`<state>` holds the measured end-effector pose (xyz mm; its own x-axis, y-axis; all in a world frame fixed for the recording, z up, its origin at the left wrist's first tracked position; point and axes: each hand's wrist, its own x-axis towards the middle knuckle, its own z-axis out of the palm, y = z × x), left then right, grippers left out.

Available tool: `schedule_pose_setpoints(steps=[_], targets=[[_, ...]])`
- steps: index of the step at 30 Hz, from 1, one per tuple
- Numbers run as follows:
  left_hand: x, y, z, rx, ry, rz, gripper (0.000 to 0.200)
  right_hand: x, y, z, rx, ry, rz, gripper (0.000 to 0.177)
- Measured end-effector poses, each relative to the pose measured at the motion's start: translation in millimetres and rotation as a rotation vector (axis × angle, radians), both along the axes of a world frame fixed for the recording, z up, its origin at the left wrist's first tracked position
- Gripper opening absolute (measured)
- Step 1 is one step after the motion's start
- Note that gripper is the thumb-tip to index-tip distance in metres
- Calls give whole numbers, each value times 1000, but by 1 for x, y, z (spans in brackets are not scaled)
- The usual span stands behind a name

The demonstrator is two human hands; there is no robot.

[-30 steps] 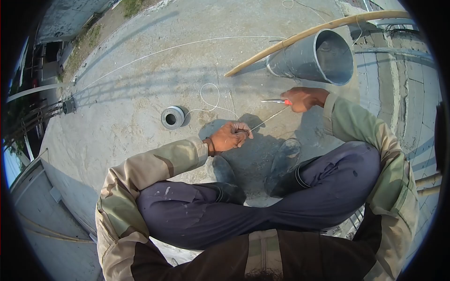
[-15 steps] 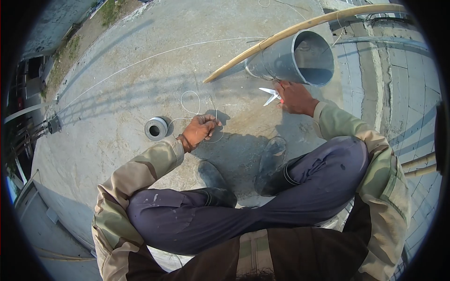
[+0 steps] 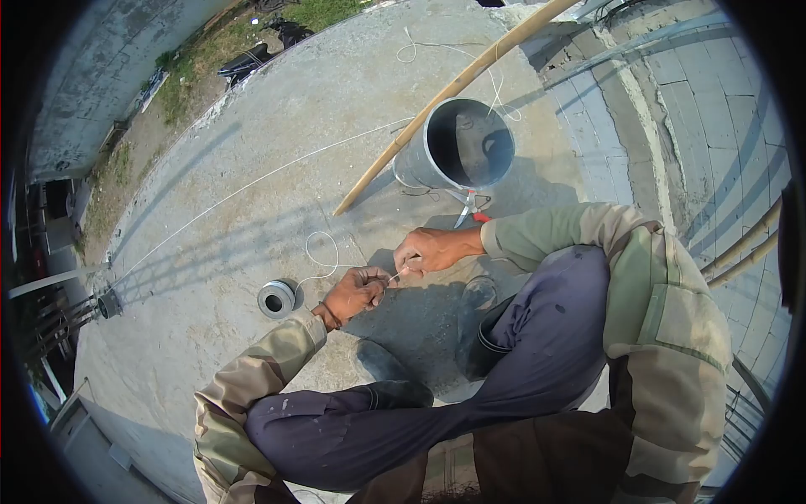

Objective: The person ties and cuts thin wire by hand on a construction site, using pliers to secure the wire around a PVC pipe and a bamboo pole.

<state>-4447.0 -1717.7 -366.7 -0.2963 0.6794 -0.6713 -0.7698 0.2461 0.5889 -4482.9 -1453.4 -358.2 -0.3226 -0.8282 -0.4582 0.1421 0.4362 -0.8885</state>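
Big concrete slab underfoot, with a long bamboo pole lying across it and a grey pipe right against the pole. Left hand is clenched on a thin wire. Right hand pinches the same strand just beside it. The wire loops back over the slab to a small spool near the left wrist. Red-handled cutters lie by the pipe.

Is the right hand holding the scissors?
No: the scissors lie on the concrete beside the pipe, while the right hand and left hand pinch the wire.
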Motion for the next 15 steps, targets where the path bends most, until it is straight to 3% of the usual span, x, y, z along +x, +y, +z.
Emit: schedule_pose_setpoints(steps=[3, 7, 13, 15], targets=[[-6, -11, -22, 16, 42, 26, 20, -2, 23, -12, -4, -185, -185, 20], [-21, -8, -30, 3, 59, 51, 18, -11, 49, -15, 96, -203, -228, 20], [-31, 9, -39, -161, 187, -151, 17, -10, 67, -42, 173, -24, -198, 21], [-33, 10, -35, -194, 213, -198, 17, -9, 76, -51, 124, 140, -205, 18]])
